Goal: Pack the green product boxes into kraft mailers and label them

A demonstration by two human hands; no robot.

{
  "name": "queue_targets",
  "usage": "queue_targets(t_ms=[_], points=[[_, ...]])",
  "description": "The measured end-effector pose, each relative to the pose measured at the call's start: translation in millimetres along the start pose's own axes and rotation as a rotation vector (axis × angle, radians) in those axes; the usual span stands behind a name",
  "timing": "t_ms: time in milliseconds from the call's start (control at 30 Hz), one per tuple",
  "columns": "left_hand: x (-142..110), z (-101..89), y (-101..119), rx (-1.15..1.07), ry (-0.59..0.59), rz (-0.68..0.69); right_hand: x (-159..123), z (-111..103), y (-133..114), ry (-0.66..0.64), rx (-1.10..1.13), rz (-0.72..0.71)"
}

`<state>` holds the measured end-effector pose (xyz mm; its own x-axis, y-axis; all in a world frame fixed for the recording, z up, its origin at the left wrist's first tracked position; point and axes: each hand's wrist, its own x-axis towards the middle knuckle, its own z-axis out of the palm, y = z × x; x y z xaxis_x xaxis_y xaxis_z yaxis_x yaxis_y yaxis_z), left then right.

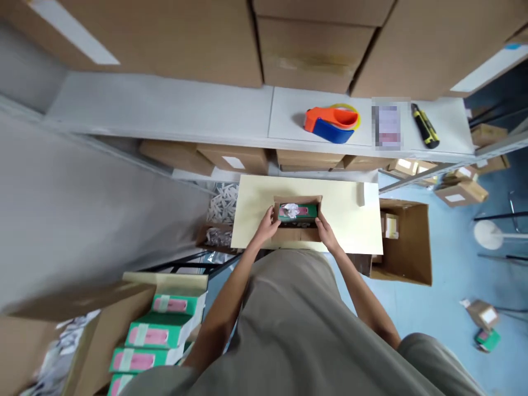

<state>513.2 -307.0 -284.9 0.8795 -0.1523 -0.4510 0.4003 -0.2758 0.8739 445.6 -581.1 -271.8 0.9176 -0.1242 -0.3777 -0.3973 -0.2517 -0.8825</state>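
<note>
In the head view an open cardboard box (295, 235) rests on the pale yellow tabletop (346, 220), its near flap folded out toward me. Inside lies a green and pink package (310, 210), with a crumpled whitish wad (291, 209) on top of it. My left hand (269, 224) grips the box's left wall, thumb along the near edge. At the right wall, my right hand (325, 232) holds the opposite side in the same way. The undersides of both hands are hidden.
On the grey shelf above sit an orange and blue tape dispenser (332, 124) and a yellow-black utility knife (425, 126). A large open carton (408, 242) stands right of the table. Several green and pink boxes (146, 335) are stacked at lower left. Parcels (462, 192) lie on the right.
</note>
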Motion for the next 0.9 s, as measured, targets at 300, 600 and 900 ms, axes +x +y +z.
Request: queue_targets(t_ms=[300, 600, 900], points=[[-6.5, 0.9, -0.9, 0.288, -0.124, 0.116, 1.7, -0.5, 7.6, -0.001, -0.228, 0.004], [-35.2, 11.8, 9.0, 0.585, -0.321, 0.159, -13.9, -11.5, 0.3, -0.068, -0.749, -0.174], [-20.3, 43.4, 33.8, 0.798, -0.240, 0.332, 46.8, 31.6, -49.2, -0.482, -1.151, -0.618]])
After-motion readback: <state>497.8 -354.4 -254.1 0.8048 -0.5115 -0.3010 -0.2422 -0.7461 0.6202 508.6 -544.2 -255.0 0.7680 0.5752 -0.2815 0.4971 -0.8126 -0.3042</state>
